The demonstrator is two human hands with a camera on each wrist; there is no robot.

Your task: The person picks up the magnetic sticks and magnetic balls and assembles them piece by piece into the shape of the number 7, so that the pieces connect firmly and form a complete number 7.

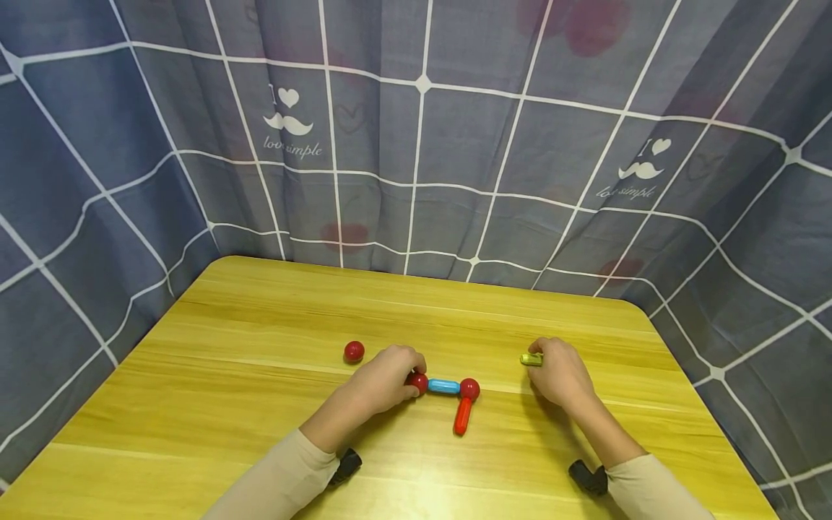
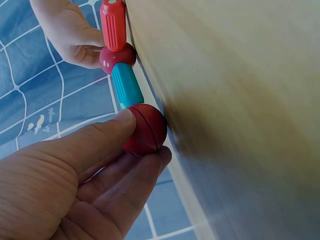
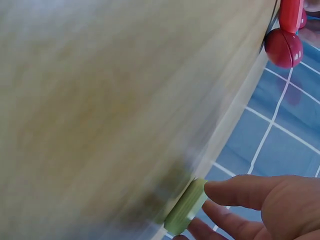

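- Fingers of the left hand [image 1: 388, 377] are clear of the loose ball [image 1: 354, 352], which lies by itself farthest left on the surface [image 1: 260, 404].
- That hand pinches the held ball [image 1: 419, 383] between thumb and fingertips.
- Rightward, the blue rod [image 1: 444, 386] joins it to the corner ball [image 1: 469, 389], from which the red rod [image 1: 462, 417] juts toward the near side.
- Farther right, well apart, the right hand [image 1: 562, 372] pinches the yellow rod [image 1: 530, 359]; whether the rod touches the surface cannot be told.
- Step in hand, seemingly: steadying the joined piece and gripping another rod. Next likely calls for lining that rod up with a ball.
- Count: three red balls; three rods, one each blue, red and yellow.
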